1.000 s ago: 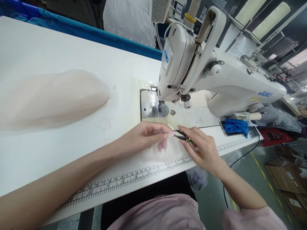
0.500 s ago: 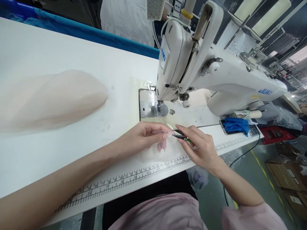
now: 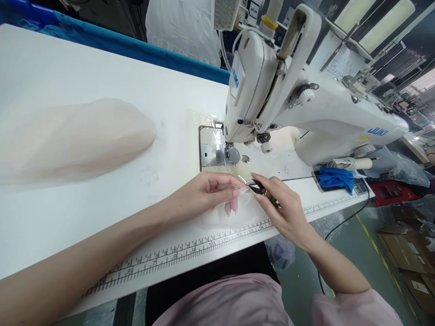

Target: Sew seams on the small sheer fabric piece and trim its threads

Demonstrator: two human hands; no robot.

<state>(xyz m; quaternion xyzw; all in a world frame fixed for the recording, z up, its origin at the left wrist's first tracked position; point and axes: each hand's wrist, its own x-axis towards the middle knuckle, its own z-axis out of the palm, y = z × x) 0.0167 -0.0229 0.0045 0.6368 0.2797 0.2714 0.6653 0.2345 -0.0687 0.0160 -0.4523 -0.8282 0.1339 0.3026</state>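
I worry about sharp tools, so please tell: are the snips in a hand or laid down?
In a hand: the right hand grips the snips, pointed toward the fabric that the left hand pinches.

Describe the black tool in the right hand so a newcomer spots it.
From the white sewing machine, come down toward the ruler on the white table. Above it, the right hand holds the black tool, tips by the sheer fabric in the left hand. Dark, with a touch of green, it stands apart from that pale fabric.
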